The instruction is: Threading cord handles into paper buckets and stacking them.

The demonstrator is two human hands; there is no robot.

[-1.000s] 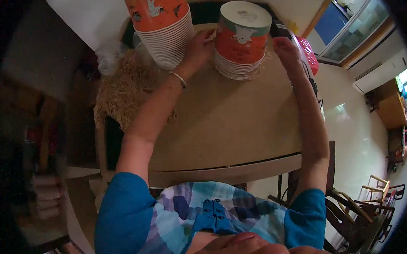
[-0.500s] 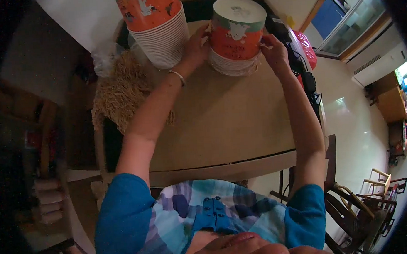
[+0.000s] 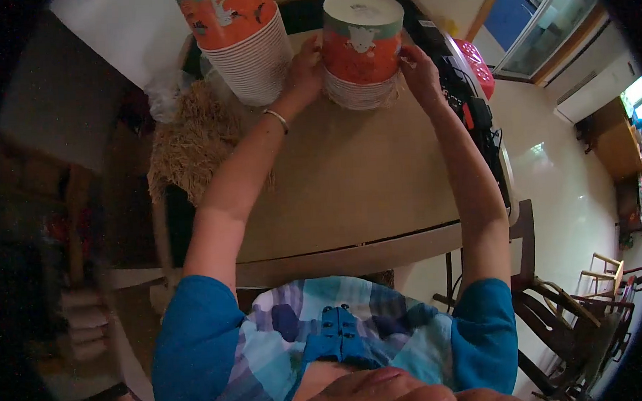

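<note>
A short stack of upside-down paper buckets [image 3: 362,54], orange and green with a white animal print, stands on the far part of the table. Several pale rims show below the top bucket's printed wall. My left hand [image 3: 305,73] holds the stack's left side, its fingers partly hidden. On the opposite side, the bent fingers of my right hand [image 3: 421,73] press against the wall. Left of my left hand rises a taller stack of the same buckets [image 3: 247,64], with many white rims nested closely; its top runs out of the picture.
Tan shredded filler [image 3: 193,138] lies at the table's left edge, with a clear plastic bag [image 3: 165,100] behind it. Black devices and cables [image 3: 475,111] line the right edge, near a red basket [image 3: 475,66]. Wooden chairs [image 3: 577,325] stand to the right. The brown tabletop [image 3: 349,192] stretches before me.
The whole view has shifted slightly, so table and stacks appear a little higher and further left. My hands stay at both sides of the short stack; the right fingers have shifted slightly.
</note>
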